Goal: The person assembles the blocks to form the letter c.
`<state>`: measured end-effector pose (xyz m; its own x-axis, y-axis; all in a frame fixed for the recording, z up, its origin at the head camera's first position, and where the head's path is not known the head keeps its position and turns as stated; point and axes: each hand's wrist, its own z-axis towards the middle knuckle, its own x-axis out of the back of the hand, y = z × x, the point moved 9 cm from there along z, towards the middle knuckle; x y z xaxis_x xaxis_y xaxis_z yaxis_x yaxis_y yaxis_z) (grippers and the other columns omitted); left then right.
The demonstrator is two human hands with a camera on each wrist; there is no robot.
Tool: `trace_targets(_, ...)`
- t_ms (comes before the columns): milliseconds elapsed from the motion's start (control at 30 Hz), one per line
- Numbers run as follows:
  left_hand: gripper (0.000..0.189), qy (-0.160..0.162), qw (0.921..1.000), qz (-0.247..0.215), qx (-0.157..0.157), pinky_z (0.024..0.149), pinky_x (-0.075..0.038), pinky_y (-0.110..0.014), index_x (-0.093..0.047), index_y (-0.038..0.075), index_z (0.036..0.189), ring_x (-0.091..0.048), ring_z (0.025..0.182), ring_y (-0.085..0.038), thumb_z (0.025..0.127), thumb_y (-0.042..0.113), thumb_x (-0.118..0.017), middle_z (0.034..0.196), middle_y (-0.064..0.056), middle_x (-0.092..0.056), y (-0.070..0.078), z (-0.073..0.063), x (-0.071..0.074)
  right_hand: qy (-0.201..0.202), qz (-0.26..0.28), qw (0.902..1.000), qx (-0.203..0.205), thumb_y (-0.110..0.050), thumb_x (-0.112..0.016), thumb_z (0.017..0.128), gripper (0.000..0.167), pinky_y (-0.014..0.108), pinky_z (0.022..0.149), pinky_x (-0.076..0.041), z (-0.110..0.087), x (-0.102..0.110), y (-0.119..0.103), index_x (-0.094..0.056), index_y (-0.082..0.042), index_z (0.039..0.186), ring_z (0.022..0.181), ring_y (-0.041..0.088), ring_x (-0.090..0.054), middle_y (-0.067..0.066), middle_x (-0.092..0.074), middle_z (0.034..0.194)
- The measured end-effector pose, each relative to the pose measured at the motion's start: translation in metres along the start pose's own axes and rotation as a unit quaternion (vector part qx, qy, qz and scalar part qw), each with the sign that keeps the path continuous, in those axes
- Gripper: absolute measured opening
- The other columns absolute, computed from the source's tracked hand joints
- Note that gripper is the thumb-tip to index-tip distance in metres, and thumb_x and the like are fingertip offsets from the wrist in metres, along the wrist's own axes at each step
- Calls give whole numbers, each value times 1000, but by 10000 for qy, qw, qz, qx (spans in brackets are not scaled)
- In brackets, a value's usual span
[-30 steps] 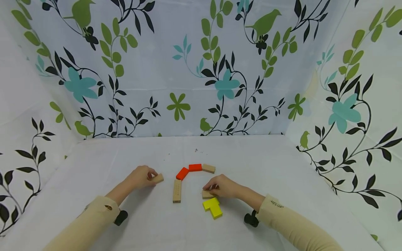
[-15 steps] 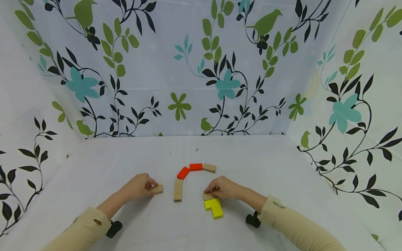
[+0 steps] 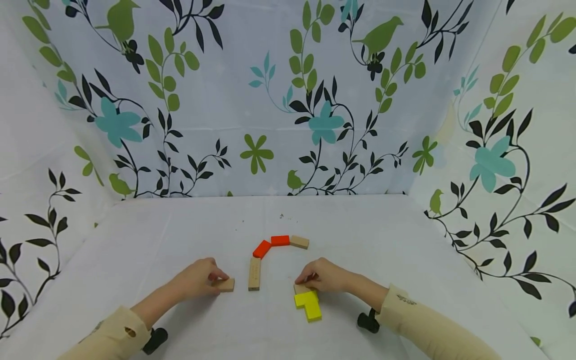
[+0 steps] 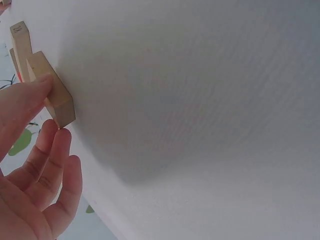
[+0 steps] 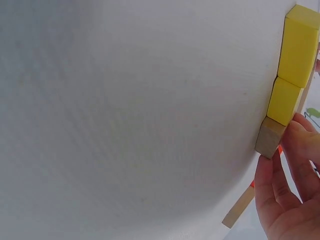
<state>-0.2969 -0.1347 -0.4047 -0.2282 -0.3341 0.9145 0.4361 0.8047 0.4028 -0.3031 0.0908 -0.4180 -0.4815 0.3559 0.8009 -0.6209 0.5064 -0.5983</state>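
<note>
My left hand (image 3: 198, 278) pinches a plain wooden block (image 3: 226, 285) between thumb and fingertips, low over the table, left of the arc of blocks. The left wrist view shows the thumb pressed on this block's face. My right hand (image 3: 327, 275) pinches another wooden block (image 3: 300, 289), partly hidden by its fingers. That block lies against the far side of yellow blocks (image 3: 310, 306) that form a bent shape. In the right wrist view, one yellow block (image 5: 285, 101) sits end-on to the wooden block (image 5: 270, 137).
Between my hands, a curved row begins with a wooden block (image 3: 254, 274) pointing toward me. It continues through two red blocks, one slanted (image 3: 262, 249) and one level (image 3: 280, 241), to a wooden block (image 3: 299, 242). A leaf-patterned curtain (image 3: 279, 100) hangs behind the white table (image 3: 360, 225).
My left hand has moved toward me with its block. My right hand has drawn its block toward me against the yellow blocks, which have shifted slightly nearer. The curved row stays put.
</note>
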Motion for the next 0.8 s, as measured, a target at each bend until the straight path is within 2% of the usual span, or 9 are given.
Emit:
trace_targets(200,28,-117,9999,-1,-74,61,-40,-24,-72,8,97,-46,70,-10,70,10,-77,77,7,-51,6,-4,-2,9,30,10000,-45,2,-60,85,19,14,75,-46,-4,0,0,-69,-4,102,81,2,-56,-2,-66,96)
trace_targets(400,29,-22,9996,267,-17,62,-44,-26,-71,7,97,-50,70,-9,69,10,-78,76,7,-53,10,-7,-2,75,-58,9998,173,4,-60,85,20,15,73,-47,-10,-1,-3,-69,-3,101,81,3,-57,1,-67,96)
trace_targets(500,21,100,9986,418,-293,60,-44,-25,-72,8,90,-49,67,-7,69,7,-77,75,8,-54,18,-10,-2,85,-59,9996,280,4,-60,84,20,15,73,-47,-12,-1,-5,-69,-2,101,81,4,-57,1,-66,95)
trace_targets(667,13,525,9918,577,-1016,55,-43,-20,-72,6,81,-51,64,-3,71,-2,-73,73,6,-58,39,-19,0,68,18,9996,277,4,-60,84,20,15,73,-47,-17,0,-5,-69,-1,102,80,4,-56,1,-65,93)
trace_targets(733,14,649,9884,660,-1206,57,-46,-20,-73,7,79,-55,65,-5,71,-4,-71,73,6,-61,46,-22,0,54,46,9998,208,4,-60,85,20,15,73,-47,-18,-1,-4,-69,-1,102,80,3,-56,0,-64,93)
trace_targets(800,13,628,9869,763,-1272,60,-48,-22,-73,8,78,-59,68,-7,72,-3,-71,74,5,-63,52,-25,-2,45,28,9999,140,3,-60,85,20,15,73,-47,-20,-1,-3,-69,-2,103,80,2,-55,-2,-64,92)
